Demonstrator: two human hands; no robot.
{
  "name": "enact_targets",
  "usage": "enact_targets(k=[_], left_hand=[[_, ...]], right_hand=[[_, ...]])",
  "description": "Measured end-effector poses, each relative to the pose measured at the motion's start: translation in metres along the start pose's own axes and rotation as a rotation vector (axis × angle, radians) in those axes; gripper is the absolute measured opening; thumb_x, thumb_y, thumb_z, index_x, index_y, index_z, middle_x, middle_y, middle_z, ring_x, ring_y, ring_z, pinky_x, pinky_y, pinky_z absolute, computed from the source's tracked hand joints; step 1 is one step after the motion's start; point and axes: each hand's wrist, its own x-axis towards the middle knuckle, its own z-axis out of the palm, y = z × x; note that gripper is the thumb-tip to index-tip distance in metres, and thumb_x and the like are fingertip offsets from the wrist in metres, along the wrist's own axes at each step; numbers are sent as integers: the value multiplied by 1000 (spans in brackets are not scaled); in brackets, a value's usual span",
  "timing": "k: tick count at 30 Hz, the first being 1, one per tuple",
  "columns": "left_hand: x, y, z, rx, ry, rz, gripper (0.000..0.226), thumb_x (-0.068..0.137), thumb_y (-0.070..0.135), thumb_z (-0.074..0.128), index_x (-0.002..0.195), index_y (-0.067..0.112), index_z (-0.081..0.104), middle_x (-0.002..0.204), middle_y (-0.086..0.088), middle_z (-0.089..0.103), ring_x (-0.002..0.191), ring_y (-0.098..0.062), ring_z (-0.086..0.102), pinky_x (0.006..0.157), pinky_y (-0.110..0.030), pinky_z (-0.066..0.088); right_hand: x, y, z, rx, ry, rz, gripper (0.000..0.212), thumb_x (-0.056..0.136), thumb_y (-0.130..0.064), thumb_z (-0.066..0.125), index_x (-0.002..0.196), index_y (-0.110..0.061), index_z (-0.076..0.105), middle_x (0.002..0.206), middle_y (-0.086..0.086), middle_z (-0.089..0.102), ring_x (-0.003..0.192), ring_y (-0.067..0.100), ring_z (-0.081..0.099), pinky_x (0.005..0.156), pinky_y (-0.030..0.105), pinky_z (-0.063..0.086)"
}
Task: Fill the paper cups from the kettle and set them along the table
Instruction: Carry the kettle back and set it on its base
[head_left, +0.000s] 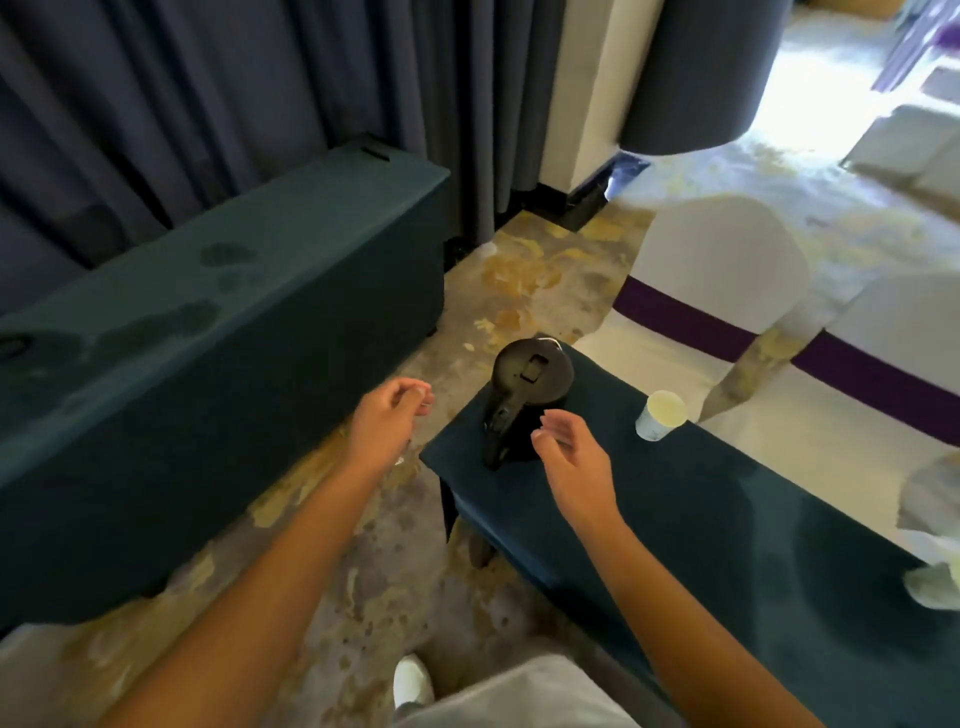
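Two bare hands reach out ahead of the person, and neither holds anything. Left of the kettle (524, 400), the left hand (387, 418) hangs over the floor (519, 275) with its fingers (415, 395) loosely curled round nothing. The right hand (569, 449) hovers just beside the kettle's handle, on its near side, fingers relaxed and slightly bent; whether a fingertip touches the handle cannot be told.

One black kettle stands upright at the far end of the dark green table (727, 545), lid closed, handle toward the person. A thin pale line at its far rim is too small to make out.

One paper cup (658, 415) is fully seen, standing right of the kettle at the table's far edge; its inside looks pale, and whether it holds liquid cannot be told. A second pale object (932, 584) far to the right of the kettle is cut by the picture's edge and blurred, so it may be a cup, but that is unclear.

Left of the kettle, across the floor, runs a second long table (208, 322) in the same dark cloth, with darker blotches on top. Beyond the kettle stand white-covered chairs (717, 270) with purple bands, only partly in view and smeared by blur. One white shoe (413, 678) shows on the floor near the bottom edge.
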Motion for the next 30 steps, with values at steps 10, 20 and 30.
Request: enact_targets(k=[10,20,30], left_hand=[[100,47,34,113,-239,116,19,100,22,56,106,12,71,103,-3,75,101,-17,70,97,-44,54],[173,73,119,282,-502,241,20,84,40,55,90,29,71,99,1,75,100,-20,69,96,-48,53],[225,57,207,608,-976,414,16,98,35,58,106,28,71,108,7,71,103,-14,65,89,-34,53]], right_hand=[[33,12,41,-113,84,185,38,96,-43,68,128,-26,57,127,-7,64,127,19,59,101,36,51],[74,17,28,-397,-203,321,54,90,-64,61,121,-20,65,116,-2,68,105,20,66,87,36,55],[71,14,67,-196,-134,497,44,86,-51,75,96,-10,66,85,2,66,79,16,62,71,30,50]])
